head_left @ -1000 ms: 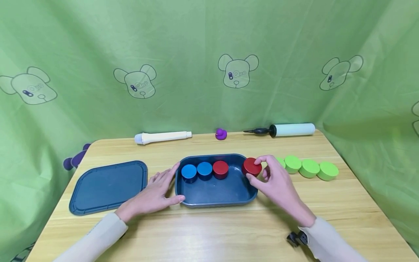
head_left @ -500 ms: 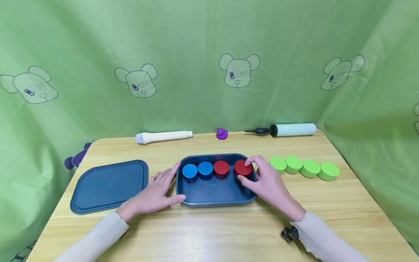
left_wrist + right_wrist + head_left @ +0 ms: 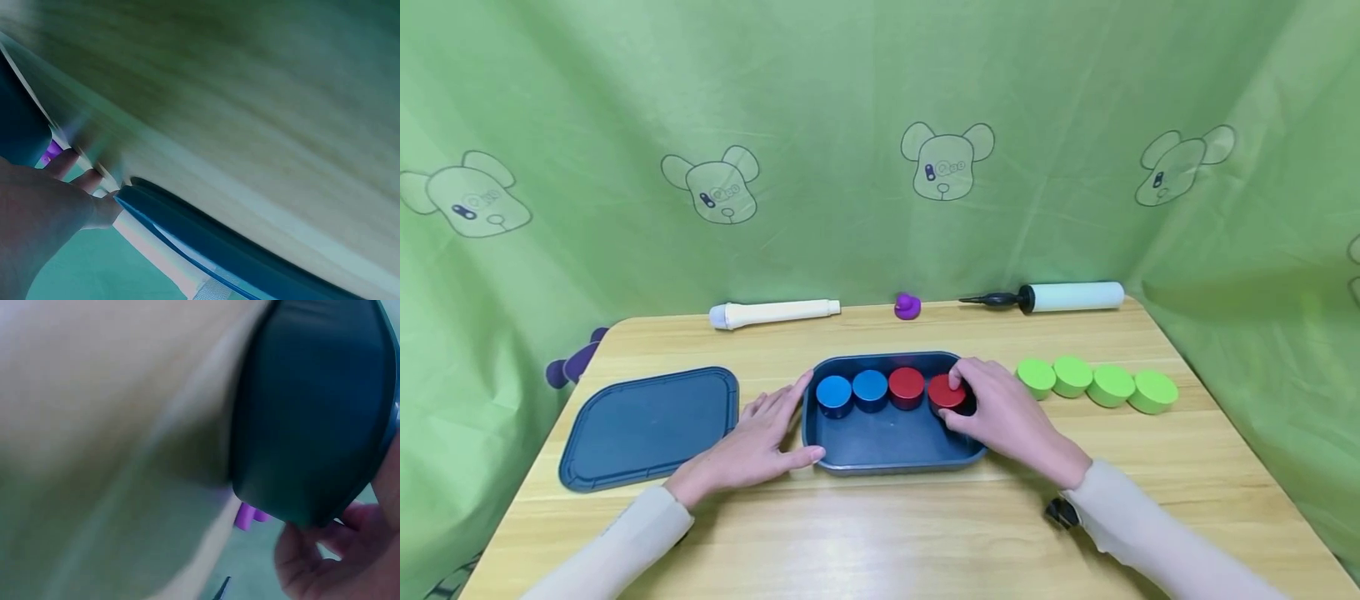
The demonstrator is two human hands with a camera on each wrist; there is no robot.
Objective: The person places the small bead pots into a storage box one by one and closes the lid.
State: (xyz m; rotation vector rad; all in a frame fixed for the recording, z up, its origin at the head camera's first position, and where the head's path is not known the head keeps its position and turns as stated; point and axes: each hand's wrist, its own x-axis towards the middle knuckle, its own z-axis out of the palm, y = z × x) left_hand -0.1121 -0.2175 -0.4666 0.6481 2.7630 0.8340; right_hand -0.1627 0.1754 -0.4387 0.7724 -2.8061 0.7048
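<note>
A dark blue rectangular tray (image 3: 887,467) with rounded corners sits mid-table. Along its back side stand two blue round lids (image 3: 852,390) and a red round lid (image 3: 906,384), in a row. At the row's right end my right hand (image 3: 1007,417) pinches a second red lid (image 3: 946,391) between thumb and fingers, inside the tray. My left hand (image 3: 756,442) rests against the tray's left end, fingers straight, thumb at the front corner. In the right wrist view the tray's outer wall (image 3: 312,412) hides the red lid from sight.
A flat dark blue tray lid (image 3: 651,429) lies to the left. Several green round pieces (image 3: 1111,383) stand to the right. Along the back edge are a white tube-shaped object (image 3: 775,313), a purple duck (image 3: 907,307) and a hand pump (image 3: 1067,297). Green cloth hangs behind.
My right hand has carried the red lid leftward from over the tray's right rim to beside the other red lid. The left hand has stayed at the tray's left end.
</note>
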